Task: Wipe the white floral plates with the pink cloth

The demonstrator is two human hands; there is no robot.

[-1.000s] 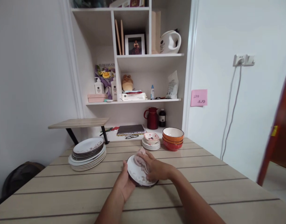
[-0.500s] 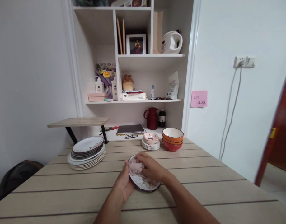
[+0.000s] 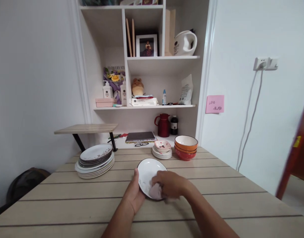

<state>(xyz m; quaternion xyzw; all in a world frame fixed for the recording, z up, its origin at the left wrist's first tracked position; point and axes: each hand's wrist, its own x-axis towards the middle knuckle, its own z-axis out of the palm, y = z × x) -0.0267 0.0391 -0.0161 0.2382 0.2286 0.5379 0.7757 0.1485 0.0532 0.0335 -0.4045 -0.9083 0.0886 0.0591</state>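
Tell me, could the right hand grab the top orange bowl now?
Probably yes: the right hand holds a pale cloth, but nothing seems to block its way to the top orange bowl.

Right hand (image 3: 171, 185) blurred, covering part of cloth (image 3: 155, 191) and plate (image 3: 147, 170). Left hand (image 3: 135, 195): fingers mostly hidden under plate. Pink note (image 3: 215, 101), above right of plate: lower writing illegible.

Pale walls (image 3: 241, 39); white shelving (image 3: 164, 58) behind planked table (image 3: 67, 211); reddish doorframe (image 3: 287, 175) right.
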